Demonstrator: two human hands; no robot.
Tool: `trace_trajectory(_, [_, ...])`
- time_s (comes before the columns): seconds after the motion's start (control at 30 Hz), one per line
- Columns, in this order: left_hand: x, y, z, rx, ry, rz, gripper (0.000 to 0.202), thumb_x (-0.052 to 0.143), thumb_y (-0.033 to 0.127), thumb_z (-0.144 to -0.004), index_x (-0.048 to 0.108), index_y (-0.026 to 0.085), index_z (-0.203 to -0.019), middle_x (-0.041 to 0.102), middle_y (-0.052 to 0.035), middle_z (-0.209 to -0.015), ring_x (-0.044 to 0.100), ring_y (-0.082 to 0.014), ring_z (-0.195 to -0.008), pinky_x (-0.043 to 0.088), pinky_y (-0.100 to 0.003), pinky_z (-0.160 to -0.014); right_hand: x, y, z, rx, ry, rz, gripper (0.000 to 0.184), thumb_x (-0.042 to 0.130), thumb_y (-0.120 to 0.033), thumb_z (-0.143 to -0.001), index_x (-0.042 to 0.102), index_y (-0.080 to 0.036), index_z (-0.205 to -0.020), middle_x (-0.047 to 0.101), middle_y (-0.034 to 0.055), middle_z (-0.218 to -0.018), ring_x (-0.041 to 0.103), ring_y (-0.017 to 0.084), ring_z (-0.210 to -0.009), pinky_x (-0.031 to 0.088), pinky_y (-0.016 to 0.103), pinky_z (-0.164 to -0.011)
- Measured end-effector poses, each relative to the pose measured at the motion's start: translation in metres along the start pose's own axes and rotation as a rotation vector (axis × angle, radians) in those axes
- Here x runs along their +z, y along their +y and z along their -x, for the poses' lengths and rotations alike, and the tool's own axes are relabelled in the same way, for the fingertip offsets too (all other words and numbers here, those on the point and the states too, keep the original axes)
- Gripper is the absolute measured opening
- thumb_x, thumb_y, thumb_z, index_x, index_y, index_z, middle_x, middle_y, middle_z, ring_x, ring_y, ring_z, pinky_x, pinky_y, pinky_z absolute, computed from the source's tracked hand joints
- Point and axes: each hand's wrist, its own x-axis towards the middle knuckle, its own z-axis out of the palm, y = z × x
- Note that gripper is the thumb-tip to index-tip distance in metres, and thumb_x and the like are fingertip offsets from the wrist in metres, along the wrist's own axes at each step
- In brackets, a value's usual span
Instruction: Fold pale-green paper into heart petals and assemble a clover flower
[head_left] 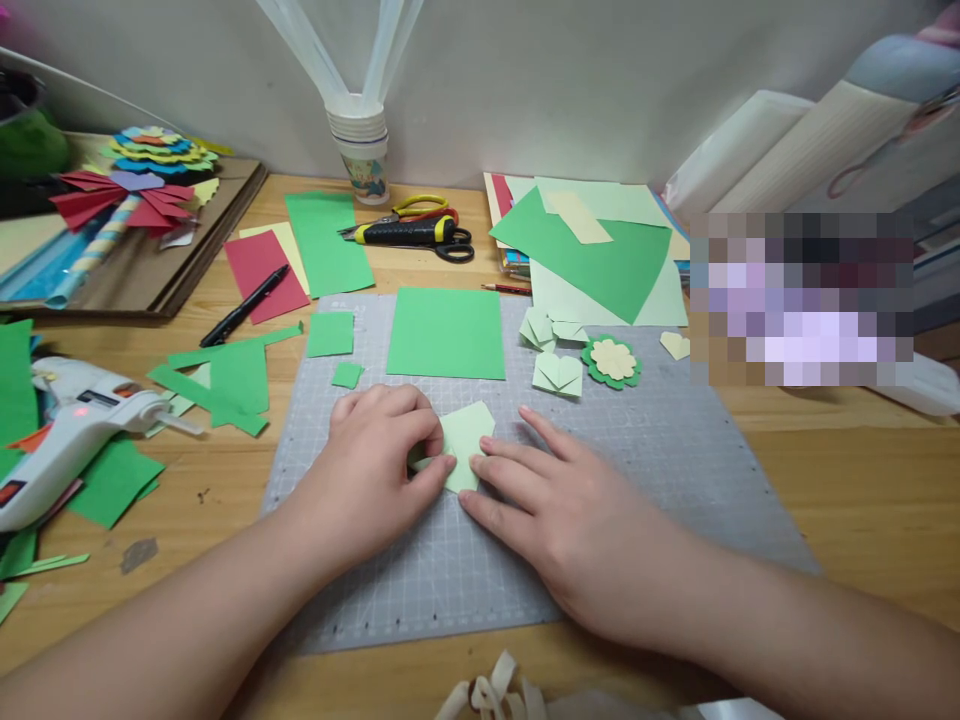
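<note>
A small light green folded paper piece (466, 438) lies on the grey cutting mat (660, 450). My left hand (375, 460) has its fingers curled and pinched on the piece's left edge. My right hand (555, 500) lies flat beside it, fingers stretched out, with the fingertips pressing the piece's right and lower edges. A green paper square (447, 333) sits just beyond the piece. Folded light green hearts (558, 372) and a green and cream paper flower (613, 361) lie at the mat's far right.
A white glue gun (67, 430) lies at the left among green scraps (225, 385). Scissors (420, 232), a black pen (244, 305), coloured sheets (600, 255), stacked cups (364, 150) and a paper fan craft (120, 200) stand at the back. Paper strips (491, 695) lie near me.
</note>
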Motion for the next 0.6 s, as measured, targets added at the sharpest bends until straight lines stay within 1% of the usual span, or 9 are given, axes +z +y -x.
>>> trace_trajectory(0.07, [0.000, 0.000, 0.000, -0.014, 0.014, 0.005, 0.007, 0.059, 0.027, -0.080, 0.054, 0.022, -0.079, 0.060, -0.0001, -0.085, 0.051, -0.0232, -0.089, 0.031, -0.042, -0.080, 0.001, -0.002, -0.001, 0.011, -0.002, 0.012, 0.036, 0.045, -0.014, -0.088, 0.060, -0.012, -0.121, 0.062, 0.0159, -0.114, 0.050, 0.032, -0.116, 0.028, 0.063, -0.107])
trace_trajectory(0.13, [-0.001, 0.000, 0.000, -0.030, 0.025, 0.022, 0.011, 0.060, 0.027, -0.079, 0.055, 0.023, -0.086, 0.061, -0.0005, -0.088, 0.052, -0.0238, -0.090, 0.032, -0.042, -0.081, 0.002, -0.003, -0.004, 0.024, -0.004, 0.020, 0.037, 0.046, -0.014, -0.087, 0.059, -0.012, -0.122, 0.062, 0.0158, -0.110, 0.051, 0.033, -0.113, 0.029, 0.063, -0.105])
trace_trajectory(0.2, [-0.001, -0.002, -0.002, -0.045, 0.028, 0.048, 0.013, 0.061, 0.026, -0.078, 0.056, 0.023, -0.089, 0.063, -0.0006, -0.090, 0.053, -0.0241, -0.091, 0.033, -0.043, -0.082, 0.003, -0.005, -0.008, 0.040, -0.007, 0.020, 0.039, 0.045, -0.014, -0.087, 0.058, -0.012, -0.124, 0.061, 0.0147, -0.105, 0.051, 0.033, -0.110, 0.030, 0.063, -0.104])
trace_trajectory(0.33, [-0.003, -0.005, -0.006, -0.078, 0.016, 0.102, 0.014, 0.062, 0.026, -0.076, 0.060, 0.024, -0.090, 0.065, 0.0004, -0.086, 0.056, -0.0229, -0.088, 0.035, -0.043, -0.083, 0.006, -0.009, -0.016, 0.090, -0.024, 0.029, 0.040, 0.046, -0.014, -0.087, 0.057, -0.016, -0.126, 0.058, 0.0117, -0.099, 0.051, 0.029, -0.098, 0.032, 0.060, -0.103])
trace_trajectory(0.43, [-0.005, -0.008, -0.009, -0.087, 0.011, 0.124, 0.013, 0.063, 0.028, -0.075, 0.063, 0.023, -0.087, 0.066, 0.0009, -0.083, 0.058, -0.0219, -0.084, 0.036, -0.042, -0.082, 0.009, -0.012, -0.021, 0.122, -0.026, 0.043, 0.041, 0.048, -0.014, -0.086, 0.056, -0.019, -0.126, 0.058, 0.0105, -0.099, 0.049, 0.028, -0.093, 0.031, 0.059, -0.104])
trace_trajectory(0.6, [-0.008, -0.013, -0.011, -0.080, -0.013, 0.195, 0.010, 0.062, 0.026, -0.075, 0.066, 0.023, -0.084, 0.067, 0.0005, -0.082, 0.060, -0.0199, -0.080, 0.043, -0.035, -0.074, 0.011, -0.016, -0.028, 0.169, -0.036, 0.063, 0.044, 0.049, -0.011, -0.084, 0.054, -0.023, -0.126, 0.058, 0.0104, -0.103, 0.047, 0.026, -0.092, 0.031, 0.058, -0.103])
